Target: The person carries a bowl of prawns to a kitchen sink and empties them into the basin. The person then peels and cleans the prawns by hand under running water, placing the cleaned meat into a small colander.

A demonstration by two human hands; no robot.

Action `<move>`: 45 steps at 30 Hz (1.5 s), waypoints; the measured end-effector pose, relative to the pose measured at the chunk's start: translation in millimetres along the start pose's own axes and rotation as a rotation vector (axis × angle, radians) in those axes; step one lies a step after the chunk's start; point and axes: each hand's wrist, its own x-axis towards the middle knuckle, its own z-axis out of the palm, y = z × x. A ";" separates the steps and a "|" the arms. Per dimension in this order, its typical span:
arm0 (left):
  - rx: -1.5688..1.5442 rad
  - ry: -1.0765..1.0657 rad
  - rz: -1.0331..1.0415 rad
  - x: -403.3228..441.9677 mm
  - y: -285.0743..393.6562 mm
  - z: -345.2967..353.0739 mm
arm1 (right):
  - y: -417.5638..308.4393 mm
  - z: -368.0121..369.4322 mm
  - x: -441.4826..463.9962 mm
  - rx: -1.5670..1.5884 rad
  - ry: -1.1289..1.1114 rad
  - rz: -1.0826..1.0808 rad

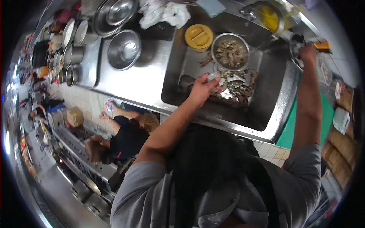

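Observation:
My left hand (204, 89) is in the sink, its fingers closed on a pale translucent piece (213, 77) whose kind I cannot make out. Just beyond it, a heap of shell-on shrimp (240, 90) lies on the sink's floor. At the heap's far edge is a round metal bowl (213, 55) filled with shrimp (229, 52). My right hand (307, 54) reaches out to a metal container (295, 49) at the sink's far right corner. Its fingers are partly hidden there, and whether they grip anything does not show.
A yellow-lidded tub (198, 37) stands inside the sink (166, 76). On the steel counter (146, 81) at left are metal bowls (124, 49) and white crumpled bags (163, 14). A green board (304, 123) lies at right. Behind on the left, a co-worker (127, 138) is close to the counter.

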 end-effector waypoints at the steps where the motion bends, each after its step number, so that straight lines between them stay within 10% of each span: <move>1: 0.001 -0.037 -0.011 -0.8 1.0 2.0 | 11.5 4.7 0.0 0.052 0.134 0.047; 8: -0.006 -0.091 -0.152 1.5 6.9 24.8 | 20.1 -41.3 -86.1 0.384 0.521 -0.011; 13: -0.158 -0.213 -0.159 16.9 2.7 60.3 | -27.5 -37.0 -190.6 1.277 0.235 -0.083; 23: -0.348 -0.232 -0.109 39.0 -10.6 118.3 | -112.0 -57.4 -297.4 0.691 -0.147 -0.467; 25: -0.345 -0.337 -0.198 29.2 -0.2 115.9 | -96.2 -73.2 -277.5 0.982 -0.595 -0.312; 32: -0.329 -0.329 -0.255 13.1 -2.1 89.4 | -30.4 -69.3 -128.9 0.413 -0.006 -0.047; 38: -0.293 -0.213 -0.222 17.0 -2.5 67.6 | -28.9 -30.5 -79.7 -0.241 -0.160 -0.243; 43: -0.297 -0.080 -0.186 14.0 1.2 28.7 | -54.9 -42.1 -107.1 0.044 0.079 -0.291; 45: -0.266 -0.056 -0.151 14.4 0.6 13.1 | -75.8 -46.7 -141.6 0.436 -0.368 -0.275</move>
